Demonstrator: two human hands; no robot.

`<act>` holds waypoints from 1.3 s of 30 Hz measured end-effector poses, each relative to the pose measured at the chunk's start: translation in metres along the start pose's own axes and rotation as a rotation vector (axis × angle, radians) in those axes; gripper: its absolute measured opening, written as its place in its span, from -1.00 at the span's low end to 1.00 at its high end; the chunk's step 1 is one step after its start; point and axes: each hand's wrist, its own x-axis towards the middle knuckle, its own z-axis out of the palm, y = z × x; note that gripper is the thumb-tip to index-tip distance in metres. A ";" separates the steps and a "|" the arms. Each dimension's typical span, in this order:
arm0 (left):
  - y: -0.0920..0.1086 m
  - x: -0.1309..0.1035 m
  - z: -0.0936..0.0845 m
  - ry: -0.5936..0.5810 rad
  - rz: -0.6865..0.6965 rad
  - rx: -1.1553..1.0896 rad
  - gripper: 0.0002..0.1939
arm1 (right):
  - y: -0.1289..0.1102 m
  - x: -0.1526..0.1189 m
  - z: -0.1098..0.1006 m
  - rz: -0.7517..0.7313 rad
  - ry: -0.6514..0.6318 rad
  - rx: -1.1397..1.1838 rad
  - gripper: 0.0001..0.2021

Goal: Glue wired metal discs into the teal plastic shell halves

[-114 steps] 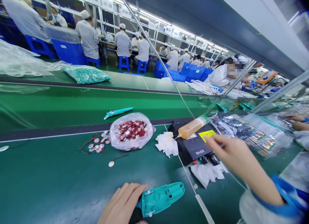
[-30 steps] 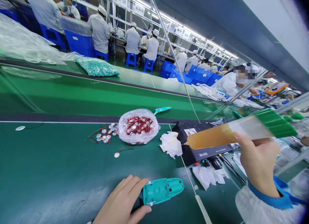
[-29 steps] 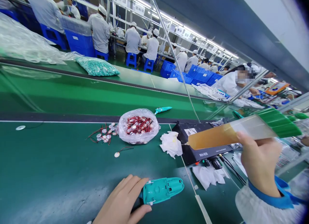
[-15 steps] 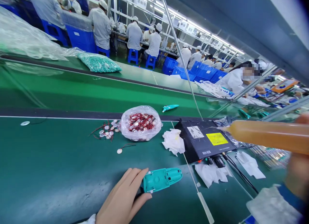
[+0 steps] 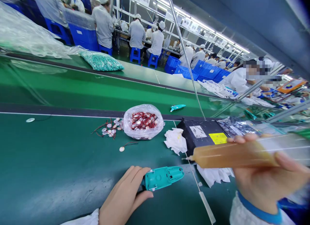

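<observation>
My left hand (image 5: 128, 194) grips one end of a teal plastic housing (image 5: 164, 177) between thumb and fingers, low over the green bench. The housing's hollow side faces up. From the right, my right hand (image 5: 261, 176) is wrapped round a large dispensing syringe (image 5: 225, 155) filled with amber fluid. Its thin tip points left, just above and right of the housing and apart from it. Behind them lies one round disc with wires (image 5: 121, 149). A clear plastic bag (image 5: 144, 134) full of such discs with red and black wires stands farther back, beside a loose pile of discs (image 5: 111, 132).
A black control box (image 5: 201, 134) stands behind the syringe, with crumpled white tissue (image 5: 175, 140) at its left. A green conveyor belt (image 5: 97, 92) runs behind the bench, carrying a teal part (image 5: 178, 107). Beyond are a bag of teal parts (image 5: 101, 61) and several seated people.
My right hand has brought the syringe left and down, so its tip is now near the housing. My left hand keeps hold of the housing, nearly still. The view has shifted slightly.
</observation>
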 end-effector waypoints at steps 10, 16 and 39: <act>-0.002 0.000 -0.001 0.012 -0.007 -0.021 -0.53 | 0.027 -0.042 0.047 0.155 -0.283 0.118 -0.70; 0.001 0.001 -0.001 0.018 -0.005 -0.038 -0.53 | 0.034 -0.047 0.045 0.150 -0.344 0.071 -0.70; 0.004 0.000 -0.002 0.038 -0.003 -0.029 -0.53 | 0.039 -0.051 0.048 0.052 -0.445 0.011 -0.71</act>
